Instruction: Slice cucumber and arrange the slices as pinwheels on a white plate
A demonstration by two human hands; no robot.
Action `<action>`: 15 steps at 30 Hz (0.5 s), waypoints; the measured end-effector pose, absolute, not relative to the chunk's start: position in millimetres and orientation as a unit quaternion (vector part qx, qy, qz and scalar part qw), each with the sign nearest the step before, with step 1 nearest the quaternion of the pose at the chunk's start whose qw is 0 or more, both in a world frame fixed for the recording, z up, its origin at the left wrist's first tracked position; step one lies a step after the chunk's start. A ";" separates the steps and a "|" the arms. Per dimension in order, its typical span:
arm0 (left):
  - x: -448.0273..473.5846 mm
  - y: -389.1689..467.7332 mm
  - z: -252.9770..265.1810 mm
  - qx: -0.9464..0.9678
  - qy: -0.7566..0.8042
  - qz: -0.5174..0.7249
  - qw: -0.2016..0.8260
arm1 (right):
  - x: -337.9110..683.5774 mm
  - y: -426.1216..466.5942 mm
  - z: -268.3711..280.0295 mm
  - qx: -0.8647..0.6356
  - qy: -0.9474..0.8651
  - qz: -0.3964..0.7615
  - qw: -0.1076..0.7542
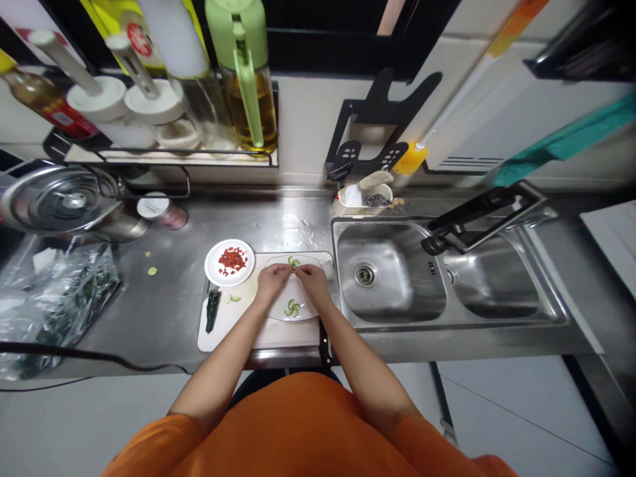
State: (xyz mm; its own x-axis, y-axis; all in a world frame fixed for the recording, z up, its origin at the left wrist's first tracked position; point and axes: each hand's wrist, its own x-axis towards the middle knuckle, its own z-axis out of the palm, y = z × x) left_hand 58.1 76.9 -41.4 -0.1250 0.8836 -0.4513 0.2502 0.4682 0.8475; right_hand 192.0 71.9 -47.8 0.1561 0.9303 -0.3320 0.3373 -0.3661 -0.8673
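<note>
My left hand (273,281) and my right hand (311,279) meet over the far part of a clear oval plate (278,311). Their fingertips pinch together on a tiny red bit, which looks like a goji berry (293,269). Just beyond the fingertips lie cucumber slices (294,260), partly covered by my fingers. More cucumber slices (292,308) form a curved, fanned pattern at the plate's near side. The plate rests on a white cutting board (213,341). To the left, a white dish (211,262) holds many red goji berries (232,261).
A dark green cucumber piece (212,310) and pale slices (233,299) lie on the board's left. A knife handle (324,344) juts past its near edge. At right is a double sink (392,317) with a black faucet (467,222). A plastic bag (59,298) lies far left.
</note>
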 end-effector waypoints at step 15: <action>65.0 83.5 -58.8 0.719 0.638 0.175 0.213 | 202.6 77.4 -51.0 -0.724 -0.472 0.388 0.320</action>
State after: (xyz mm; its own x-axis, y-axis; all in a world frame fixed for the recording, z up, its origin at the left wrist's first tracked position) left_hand 65.0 83.5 -58.8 0.1240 0.9921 -0.0205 0.8424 -0.0944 0.5305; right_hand 202.6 77.4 -51.0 0.2540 0.9315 -0.2602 0.4350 -0.3503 -0.8295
